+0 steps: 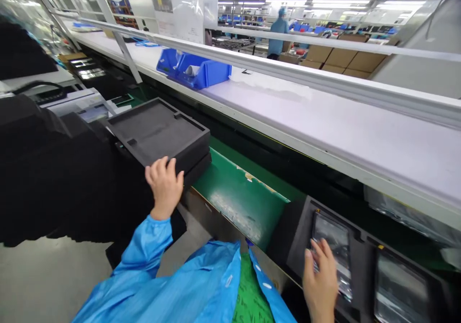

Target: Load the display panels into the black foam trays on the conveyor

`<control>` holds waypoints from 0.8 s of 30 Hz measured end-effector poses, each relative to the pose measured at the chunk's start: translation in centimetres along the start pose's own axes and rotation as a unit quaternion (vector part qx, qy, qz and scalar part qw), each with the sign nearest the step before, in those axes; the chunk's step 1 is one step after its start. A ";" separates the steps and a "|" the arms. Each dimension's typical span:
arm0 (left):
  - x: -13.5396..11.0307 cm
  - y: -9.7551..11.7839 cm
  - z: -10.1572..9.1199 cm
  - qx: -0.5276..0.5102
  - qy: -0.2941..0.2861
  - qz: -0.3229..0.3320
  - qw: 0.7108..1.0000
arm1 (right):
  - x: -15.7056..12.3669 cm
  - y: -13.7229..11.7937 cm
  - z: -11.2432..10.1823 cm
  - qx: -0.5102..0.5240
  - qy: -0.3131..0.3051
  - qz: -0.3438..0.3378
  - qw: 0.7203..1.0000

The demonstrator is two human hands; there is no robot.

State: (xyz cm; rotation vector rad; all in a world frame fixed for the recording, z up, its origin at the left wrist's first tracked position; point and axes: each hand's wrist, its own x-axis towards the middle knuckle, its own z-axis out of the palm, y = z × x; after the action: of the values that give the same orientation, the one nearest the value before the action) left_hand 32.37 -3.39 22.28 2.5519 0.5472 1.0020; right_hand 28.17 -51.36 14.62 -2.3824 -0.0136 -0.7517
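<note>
My left hand [164,186] lies with spread fingers at the near edge of a black foam tray [154,128], which sits on top of a stack. That tray has a shallow recess with small notches. At the lower right, my right hand [320,277] is over another black foam tray [300,246], its fingers extended at a glossy framed panel [336,239] set in a pocket. Whether those fingertips touch the panel I cannot tell. A second glossy panel [401,289] fills the neighbouring pocket, with a small yellow tab at its corner.
A green bench surface [234,193] runs between the trays. Behind it, a white shelf [324,126] carries blue bins [205,73] under a metal rail [273,68]. Black foam pieces [54,169] pile up on the left. A person [279,32] stands far back near cardboard boxes [345,61].
</note>
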 end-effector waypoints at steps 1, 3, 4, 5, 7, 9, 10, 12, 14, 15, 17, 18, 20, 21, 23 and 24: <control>0.8 -2.4 -0.4 0.042 -0.005 -0.002 0.999 | 0.4 -2.1 1.7 0.031 -0.029 -0.009 0.999; 2.0 -6.0 -0.7 0.078 -0.024 0.011 0.997 | 1.2 -6.2 5.0 0.097 -0.084 -0.031 0.991; 2.6 -7.1 -0.8 0.077 -0.033 0.025 0.996 | 1.7 -8.1 6.6 0.134 -0.113 -0.042 0.984; 3.1 -7.8 -1.0 0.070 -0.036 0.040 0.996 | 2.1 -10.1 7.9 0.174 -0.143 -0.050 0.973; 3.7 -7.9 -1.7 0.054 -0.017 0.069 0.996 | 2.9 -13.9 10.1 0.259 -0.208 -0.051 0.942; 3.3 -6.1 -2.7 0.037 0.034 0.110 0.993 | 3.3 -17.7 11.4 0.351 -0.269 -0.026 0.897; 2.6 -4.5 -3.2 0.025 0.064 0.137 0.988 | 3.3 -19.6 11.8 0.402 -0.295 -0.005 0.867; 0.2 -0.8 -4.0 -0.012 0.108 0.206 0.973 | 3.2 -23.1 12.3 0.509 -0.334 0.038 0.793; -2.8 2.6 -4.7 -0.059 0.091 0.276 0.955 | 3.1 -25.6 12.5 0.584 -0.325 0.074 0.740; -4.2 4.0 -5.0 -0.095 0.052 0.319 0.942 | 3.2 -26.2 12.6 0.598 -0.295 0.096 0.739; -5.9 5.6 -5.5 -0.180 -0.055 0.416 0.890 | 3.6 -25.6 12.1 0.581 -0.201 0.151 0.774; -6.2 5.9 -5.7 -0.221 -0.096 0.452 0.859 | 3.7 -24.4 11.5 0.560 -0.150 0.180 0.795; -5.4 6.0 -5.8 -0.276 -0.096 0.467 0.835 | 3.2 -20.5 9.0 0.520 -0.084 0.228 0.819; -4.7 5.8 -5.7 -0.289 -0.061 0.437 0.849 | 2.4 -18.2 7.2 0.507 -0.065 0.248 0.823; -3.0 5.1 -5.0 -0.286 0.016 0.342 0.895 | 0.2 -13.5 2.9 0.494 -0.043 0.298 0.815; -2.3 4.8 -4.2 -0.279 0.018 0.292 0.915 | -1.2 -11.3 0.6 0.491 -0.035 0.327 0.807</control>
State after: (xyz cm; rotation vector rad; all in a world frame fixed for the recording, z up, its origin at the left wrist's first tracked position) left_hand 28.90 -7.90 25.99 2.1856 -0.4807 1.1755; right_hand 25.30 -41.76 20.09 -1.2613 0.3022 -0.1990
